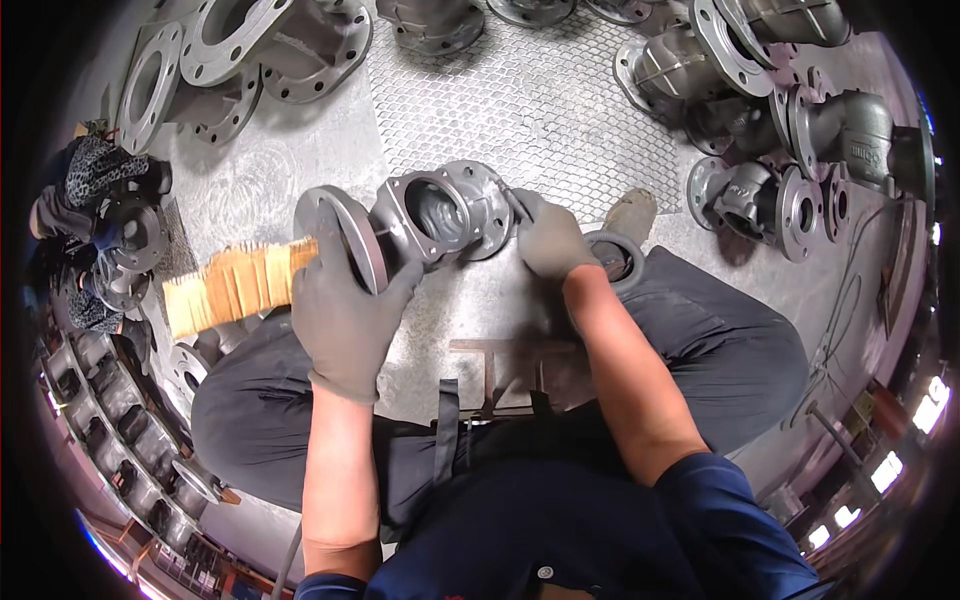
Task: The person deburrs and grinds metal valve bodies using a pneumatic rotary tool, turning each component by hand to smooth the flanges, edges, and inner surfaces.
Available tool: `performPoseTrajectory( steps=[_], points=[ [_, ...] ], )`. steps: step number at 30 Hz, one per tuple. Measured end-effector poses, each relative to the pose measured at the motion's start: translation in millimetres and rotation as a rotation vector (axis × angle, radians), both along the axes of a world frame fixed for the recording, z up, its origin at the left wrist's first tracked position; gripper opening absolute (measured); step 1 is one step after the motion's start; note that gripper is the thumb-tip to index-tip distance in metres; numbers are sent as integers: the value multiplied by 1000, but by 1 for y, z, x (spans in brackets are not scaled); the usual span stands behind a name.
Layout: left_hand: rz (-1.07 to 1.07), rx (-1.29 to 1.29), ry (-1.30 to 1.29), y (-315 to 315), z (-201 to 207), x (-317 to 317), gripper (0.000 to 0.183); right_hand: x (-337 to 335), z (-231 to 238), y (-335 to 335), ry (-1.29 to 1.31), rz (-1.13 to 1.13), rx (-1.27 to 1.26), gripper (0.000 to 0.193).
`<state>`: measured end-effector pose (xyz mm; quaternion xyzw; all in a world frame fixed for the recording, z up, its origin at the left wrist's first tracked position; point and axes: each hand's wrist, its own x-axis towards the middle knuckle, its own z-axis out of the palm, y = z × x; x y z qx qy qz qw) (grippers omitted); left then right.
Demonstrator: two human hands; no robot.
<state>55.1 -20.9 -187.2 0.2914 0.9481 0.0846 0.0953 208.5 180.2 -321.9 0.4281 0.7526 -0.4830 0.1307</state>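
In front of me a grey cast metal valve body [440, 215] lies on its side, a square opening facing up and a round flange at each end. My left hand [350, 315], in a grey glove, is closed on its left flange, thumb on the near side. At the right flange is my gloved right hand [552, 238], its fingers curled round a thin dark tool-like piece [518, 205] that reaches to the flange's edge. Its kind is mostly hidden by the fingers. A rough yellow-brown wooden board [235, 285] lies left of my left hand.
Larger flanged castings [285, 50] stand at the far left, several valve bodies [745, 205] at the right. A metal ring [615, 258] is by my right leg. Patterned metal plate [520, 110] covers the floor ahead. At the left are a rack of castings [120, 440] and another person [105, 185].
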Motion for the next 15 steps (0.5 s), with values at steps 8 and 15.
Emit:
performPoseTrajectory(
  steps=[8, 15],
  points=[
    [60, 66, 50, 31, -12, -27, 96, 7, -18, 7, 67, -223, 50, 49],
    [77, 118, 44, 26, -9, -17, 95, 2, -25, 3, 220, -306, -44, 50]
  ],
)
